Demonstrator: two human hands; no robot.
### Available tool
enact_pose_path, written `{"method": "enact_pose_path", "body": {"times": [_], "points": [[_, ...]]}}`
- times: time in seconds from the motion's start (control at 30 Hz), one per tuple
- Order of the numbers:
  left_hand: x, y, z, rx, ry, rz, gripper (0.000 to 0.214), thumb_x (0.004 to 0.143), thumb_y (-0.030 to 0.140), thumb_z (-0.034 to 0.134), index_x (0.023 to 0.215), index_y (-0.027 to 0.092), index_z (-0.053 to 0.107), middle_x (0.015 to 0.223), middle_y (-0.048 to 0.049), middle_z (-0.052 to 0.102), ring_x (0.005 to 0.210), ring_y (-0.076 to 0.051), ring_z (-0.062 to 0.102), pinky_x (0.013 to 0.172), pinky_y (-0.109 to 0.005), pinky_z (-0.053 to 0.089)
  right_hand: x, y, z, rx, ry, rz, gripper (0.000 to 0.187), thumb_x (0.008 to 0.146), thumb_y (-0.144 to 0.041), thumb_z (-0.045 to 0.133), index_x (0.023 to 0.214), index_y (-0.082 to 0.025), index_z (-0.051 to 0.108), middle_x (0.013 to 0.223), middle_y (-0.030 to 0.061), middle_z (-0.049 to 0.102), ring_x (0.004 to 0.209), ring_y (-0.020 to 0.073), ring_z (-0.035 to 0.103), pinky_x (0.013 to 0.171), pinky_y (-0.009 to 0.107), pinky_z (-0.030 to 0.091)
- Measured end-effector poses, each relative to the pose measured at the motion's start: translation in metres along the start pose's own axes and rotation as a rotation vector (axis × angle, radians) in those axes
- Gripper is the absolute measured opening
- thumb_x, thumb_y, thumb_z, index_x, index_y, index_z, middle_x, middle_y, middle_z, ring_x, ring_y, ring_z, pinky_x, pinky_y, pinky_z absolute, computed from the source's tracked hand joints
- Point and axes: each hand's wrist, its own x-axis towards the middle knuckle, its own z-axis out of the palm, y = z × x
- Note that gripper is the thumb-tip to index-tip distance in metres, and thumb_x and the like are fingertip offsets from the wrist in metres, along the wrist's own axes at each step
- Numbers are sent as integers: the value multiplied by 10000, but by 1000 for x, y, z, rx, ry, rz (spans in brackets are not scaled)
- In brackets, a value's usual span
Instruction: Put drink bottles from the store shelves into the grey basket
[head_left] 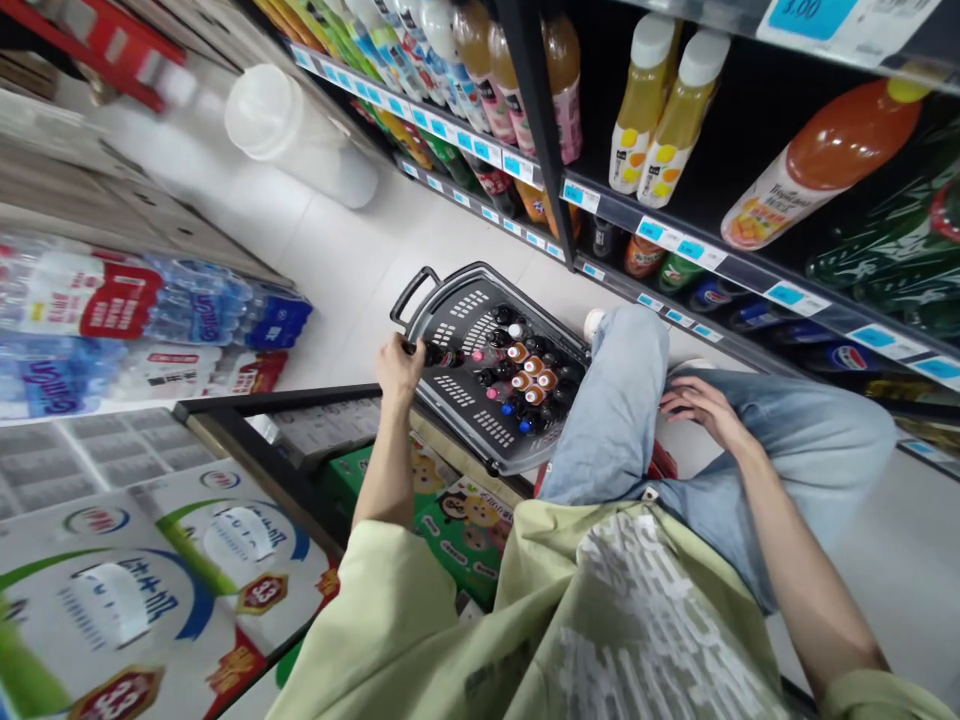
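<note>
A dark grey shopping basket (450, 330) stands on the white floor in front of my knees, with several small capped bottles (525, 380) standing upright in it. My left hand (399, 368) reaches into the basket's near left side, fingers curled around the top of a dark bottle (442, 356). My right hand (701, 408) lies on my jeans-clad right leg (787, 440) with its fingers spread and nothing in it.
Black shelves (600, 200) of drink bottles with blue price tags run along the right. Shrink-wrapped water packs (112, 320) and printed cartons (150, 580) stack on the left. A white tub (300, 135) lies on the floor farther down the aisle.
</note>
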Motion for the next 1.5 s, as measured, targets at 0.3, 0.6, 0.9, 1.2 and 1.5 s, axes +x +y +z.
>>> {"method": "enact_pose_path", "body": {"times": [0.3, 0.6, 0.9, 1.2, 1.5], "points": [[1, -21, 67, 47, -207, 52, 428, 993, 531, 551, 1188, 174, 682, 1186, -187, 745, 1096, -339, 689, 879, -384, 515, 7, 3, 2, -53, 24, 40, 389, 815, -505, 814, 1097, -258, 709, 956, 85, 803, 860, 278, 793, 716, 403, 671], [-10, -15, 135, 64, -473, 31, 373, 938, 360, 613, 1248, 158, 663, 1304, -241, 661, 1155, -388, 674, 914, -434, 532, 4, 12, 0, -60, 108, 89, 390, 798, -486, 821, 1093, -250, 725, 992, 89, 805, 855, 273, 789, 718, 398, 665], [-12, -14, 165, -51, -493, -72, 391, 864, 186, 594, 1246, 145, 665, 1368, -251, 576, 1093, -353, 680, 926, -449, 551, 12, 17, 9, -89, 147, 101, 346, 782, -423, 794, 1076, -252, 732, 967, 56, 781, 864, 254, 758, 725, 373, 658], [-18, -1, 141, -98, -440, -21, 547, 867, 190, 532, 1405, 100, 569, 1415, -280, 562, 1312, -402, 592, 1088, -507, 512, 17, 20, 14, -48, 96, 68, 347, 773, -364, 806, 1092, -246, 737, 1054, 48, 796, 909, 246, 756, 736, 355, 658], [-77, 65, 70, -366, -129, 235, 450, 988, 308, 388, 1382, 220, 587, 1379, -189, 611, 1419, -371, 535, 1250, -541, 444, 21, 8, 28, 14, 66, -53, 298, 772, -349, 808, 1033, -222, 742, 956, 26, 763, 793, 199, 759, 670, 296, 646]]}}
